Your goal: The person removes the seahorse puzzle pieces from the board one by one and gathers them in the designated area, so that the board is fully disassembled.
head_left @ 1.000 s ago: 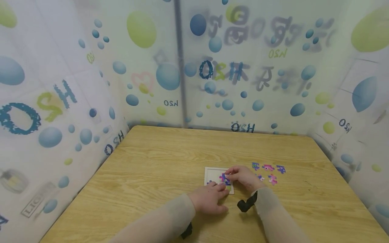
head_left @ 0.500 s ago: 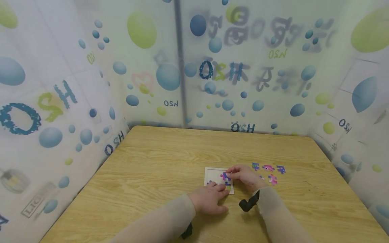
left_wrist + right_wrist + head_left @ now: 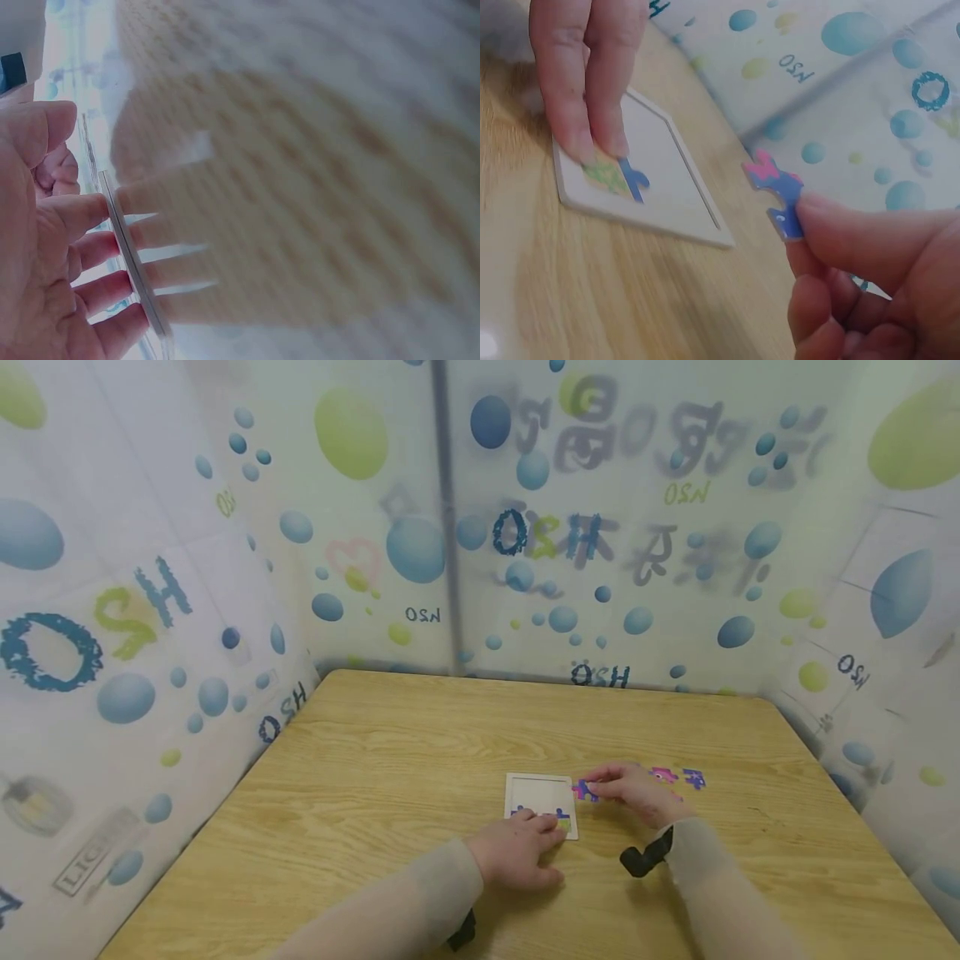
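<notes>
Currently, the right hand [image 3: 636, 792] pinches a blue-and-pink puzzle piece [image 3: 783, 199] by one side, just right of the white frame [image 3: 540, 789]. The left hand [image 3: 517, 853], fingers extended, rests on fitted pieces [image 3: 564, 825] along the frame's near edge. Caution: a one-sided pinch could let the puzzle piece twist or drop; uneven left-hand pressure could shift the frame. Surface: wood-grain table [image 3: 420, 727]. Surroundings: pale walls [image 3: 495, 597] printed with bubbles [image 3: 416, 550] and reversed H2O lettering [image 3: 542, 537].

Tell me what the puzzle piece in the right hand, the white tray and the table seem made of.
Puzzle piece: probably cardboard or thin wood, with a smooth printed face and pale cut edge.
White tray: perhaps coated board or painted wood; matte, no grain visible.
Table: wood or wood-look laminate, judging by its grain; glare suggests slight gloss.
</notes>
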`<control>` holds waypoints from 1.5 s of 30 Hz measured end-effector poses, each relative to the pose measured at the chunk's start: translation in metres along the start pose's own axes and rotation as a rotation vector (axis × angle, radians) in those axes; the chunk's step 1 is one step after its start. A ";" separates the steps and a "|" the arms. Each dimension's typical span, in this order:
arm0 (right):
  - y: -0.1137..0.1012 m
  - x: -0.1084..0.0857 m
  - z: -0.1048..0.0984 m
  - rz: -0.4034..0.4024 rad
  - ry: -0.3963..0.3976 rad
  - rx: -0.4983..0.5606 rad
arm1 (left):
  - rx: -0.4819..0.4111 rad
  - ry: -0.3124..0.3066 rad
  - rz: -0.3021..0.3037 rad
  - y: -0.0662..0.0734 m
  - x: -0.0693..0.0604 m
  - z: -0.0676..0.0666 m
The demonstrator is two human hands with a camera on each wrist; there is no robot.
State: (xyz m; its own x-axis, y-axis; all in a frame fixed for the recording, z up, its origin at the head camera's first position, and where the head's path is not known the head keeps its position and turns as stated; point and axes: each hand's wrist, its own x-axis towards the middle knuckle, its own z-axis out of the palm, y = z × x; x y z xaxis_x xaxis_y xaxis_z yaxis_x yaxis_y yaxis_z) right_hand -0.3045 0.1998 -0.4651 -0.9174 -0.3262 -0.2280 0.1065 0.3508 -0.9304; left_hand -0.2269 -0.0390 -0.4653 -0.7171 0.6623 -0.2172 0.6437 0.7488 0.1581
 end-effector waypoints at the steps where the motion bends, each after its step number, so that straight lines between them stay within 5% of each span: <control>1: 0.000 -0.001 -0.003 0.013 0.005 -0.001 | 0.001 0.002 -0.001 0.000 0.000 0.000; 19: 0.034 -0.026 -0.085 0.007 -0.013 0.024 | 0.000 0.001 0.001 0.001 -0.003 0.000; 31: 0.050 -0.044 -0.128 0.055 0.039 -0.082 | 0.009 0.010 0.004 0.002 -0.003 -0.002; 45: 0.061 -0.048 -0.148 0.134 0.038 -0.153 | 0.015 0.009 -0.001 0.003 -0.003 -0.002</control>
State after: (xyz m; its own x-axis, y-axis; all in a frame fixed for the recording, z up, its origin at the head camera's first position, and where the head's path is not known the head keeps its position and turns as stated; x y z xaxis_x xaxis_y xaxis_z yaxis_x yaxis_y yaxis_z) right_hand -0.3104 0.3672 -0.4686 -0.9131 -0.2347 -0.3333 0.1722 0.5190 -0.8373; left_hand -0.2233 -0.0389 -0.4619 -0.7203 0.6614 -0.2089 0.6465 0.7493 0.1433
